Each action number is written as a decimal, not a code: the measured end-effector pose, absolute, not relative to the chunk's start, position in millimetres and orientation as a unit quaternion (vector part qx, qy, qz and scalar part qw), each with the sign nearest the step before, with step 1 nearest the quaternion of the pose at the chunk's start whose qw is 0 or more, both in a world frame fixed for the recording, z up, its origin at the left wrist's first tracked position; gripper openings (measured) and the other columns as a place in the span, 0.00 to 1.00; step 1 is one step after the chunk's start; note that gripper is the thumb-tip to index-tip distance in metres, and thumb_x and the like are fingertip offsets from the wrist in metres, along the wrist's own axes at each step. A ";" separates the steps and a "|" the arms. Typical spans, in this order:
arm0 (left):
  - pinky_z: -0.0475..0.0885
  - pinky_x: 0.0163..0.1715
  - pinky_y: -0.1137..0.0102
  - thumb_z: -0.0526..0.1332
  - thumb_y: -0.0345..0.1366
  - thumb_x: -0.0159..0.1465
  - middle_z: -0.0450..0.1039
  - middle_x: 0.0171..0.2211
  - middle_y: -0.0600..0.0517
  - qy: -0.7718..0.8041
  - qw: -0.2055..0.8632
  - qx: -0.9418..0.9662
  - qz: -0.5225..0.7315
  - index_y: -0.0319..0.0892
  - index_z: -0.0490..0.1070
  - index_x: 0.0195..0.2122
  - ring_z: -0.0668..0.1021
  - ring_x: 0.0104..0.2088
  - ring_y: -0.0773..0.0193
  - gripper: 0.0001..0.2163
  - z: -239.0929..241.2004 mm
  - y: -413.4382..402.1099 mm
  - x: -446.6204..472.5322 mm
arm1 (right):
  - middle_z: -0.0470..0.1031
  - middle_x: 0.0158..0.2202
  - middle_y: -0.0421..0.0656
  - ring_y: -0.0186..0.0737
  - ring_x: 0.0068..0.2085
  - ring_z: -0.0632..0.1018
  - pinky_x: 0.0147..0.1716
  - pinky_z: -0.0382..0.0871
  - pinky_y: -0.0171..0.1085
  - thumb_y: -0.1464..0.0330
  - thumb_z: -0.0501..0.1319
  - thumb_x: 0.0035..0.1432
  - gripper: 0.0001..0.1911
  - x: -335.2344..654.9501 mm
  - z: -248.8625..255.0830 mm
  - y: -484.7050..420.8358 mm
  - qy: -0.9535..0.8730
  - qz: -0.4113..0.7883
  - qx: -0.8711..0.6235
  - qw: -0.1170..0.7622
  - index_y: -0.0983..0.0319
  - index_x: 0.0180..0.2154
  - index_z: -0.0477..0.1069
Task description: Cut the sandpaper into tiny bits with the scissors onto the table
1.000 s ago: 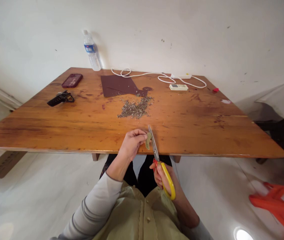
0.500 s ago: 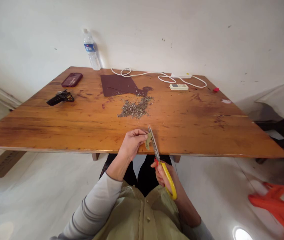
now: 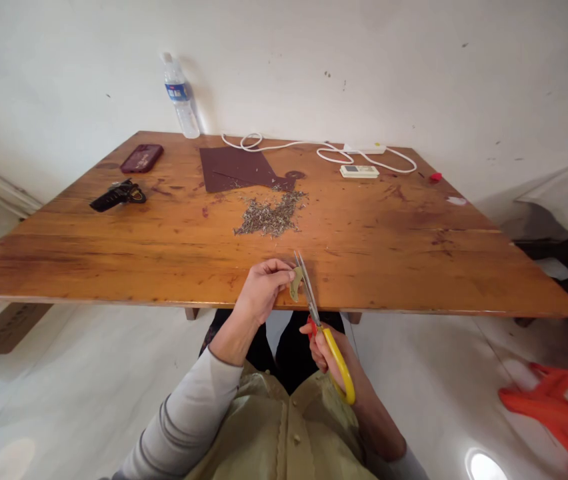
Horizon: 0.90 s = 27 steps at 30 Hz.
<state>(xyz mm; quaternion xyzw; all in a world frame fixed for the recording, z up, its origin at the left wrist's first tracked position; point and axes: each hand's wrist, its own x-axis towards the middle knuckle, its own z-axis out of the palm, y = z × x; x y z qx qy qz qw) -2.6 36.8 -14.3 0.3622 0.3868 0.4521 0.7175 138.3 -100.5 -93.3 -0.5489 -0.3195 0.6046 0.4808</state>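
Between thumb and fingers, my left hand [image 3: 263, 288] pinches a small curved olive-green piece [image 3: 295, 285], paper or leaf, I cannot tell which. My right hand [image 3: 331, 350] grips scissors [image 3: 333, 350] with yellow and red handles. Their blades point away from me, slightly parted, and lie right beside the green piece, at its right edge. Both hands are at the table's front edge, over my lap. Beyond them a loose pile of small grey-brown clippings [image 3: 270, 215] lies on the wooden table [image 3: 389, 260].
Dark maroon sheets [image 3: 237, 167] lie behind the pile. At the left are a phone [image 3: 142, 159] and black keys [image 3: 118, 195]; a plastic bottle [image 3: 181, 100] stands by the wall. A white cable [image 3: 284, 144], a power strip [image 3: 364, 149] and a pale remote [image 3: 359, 172] sit at the back right.
The scissor blades have parted slightly beside the green piece. My left hand keeps its pinch, almost unmoved. The whole view has shifted a little.
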 end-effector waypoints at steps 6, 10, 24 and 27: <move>0.66 0.29 0.72 0.77 0.33 0.42 0.79 0.29 0.51 0.394 0.726 0.348 0.444 0.39 0.77 0.20 0.74 0.26 0.70 0.09 -11.5 36.6 -3.1 | 0.50 0.18 0.26 0.27 0.19 0.50 0.17 0.41 0.31 0.27 0.69 0.48 0.42 134.2 -90.0 -105.4 -0.304 0.615 -0.551 0.475 0.60 0.33 0.74; 0.70 0.33 0.71 0.77 0.33 0.43 0.79 0.31 0.50 0.388 0.729 0.329 0.458 0.40 0.77 0.21 0.76 0.30 0.67 0.10 -13.3 35.7 -2.7 | 0.54 0.18 0.27 0.27 0.18 0.53 0.15 0.46 0.30 0.26 0.68 0.47 0.43 132.7 -80.7 -104.6 -0.295 0.631 -0.547 0.464 0.60 0.33 0.74; 0.67 0.32 0.69 0.72 0.34 0.57 0.74 0.21 0.55 0.506 0.533 0.508 0.449 0.45 0.76 0.23 0.72 0.26 0.64 0.08 10.6 39.5 -18.7 | 0.56 0.19 0.29 0.28 0.18 0.54 0.15 0.50 0.30 0.27 0.67 0.51 0.42 133.3 -59.4 -112.0 -0.218 0.662 -0.515 0.499 0.60 0.37 0.76; 0.65 0.31 0.68 0.69 0.29 0.58 0.75 0.22 0.55 0.522 0.488 0.597 0.364 0.46 0.77 0.23 0.72 0.26 0.62 0.08 16.3 37.7 -20.3 | 0.57 0.19 0.29 0.28 0.18 0.54 0.15 0.50 0.30 0.28 0.67 0.52 0.41 133.4 -53.4 -112.1 -0.210 0.661 -0.514 0.505 0.60 0.36 0.75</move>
